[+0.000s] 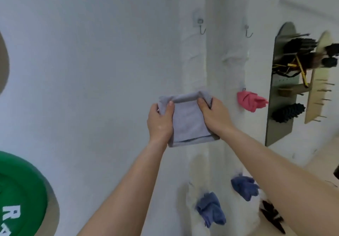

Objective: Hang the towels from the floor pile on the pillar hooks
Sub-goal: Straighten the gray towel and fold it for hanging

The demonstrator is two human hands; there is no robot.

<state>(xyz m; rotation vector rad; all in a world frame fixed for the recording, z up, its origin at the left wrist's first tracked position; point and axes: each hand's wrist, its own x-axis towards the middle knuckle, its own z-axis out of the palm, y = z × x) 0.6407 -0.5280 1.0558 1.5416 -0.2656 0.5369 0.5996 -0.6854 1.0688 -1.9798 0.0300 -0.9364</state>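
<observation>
Against the pillar's corner, below two bare hooks — left hand and right hand grip a folded grey towel by its sides; pink towel hangs nearby.

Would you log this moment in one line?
left hand, right hand: grip grey towel | upper hooks: bare | pink towel: hung | blue towels: below
</observation>
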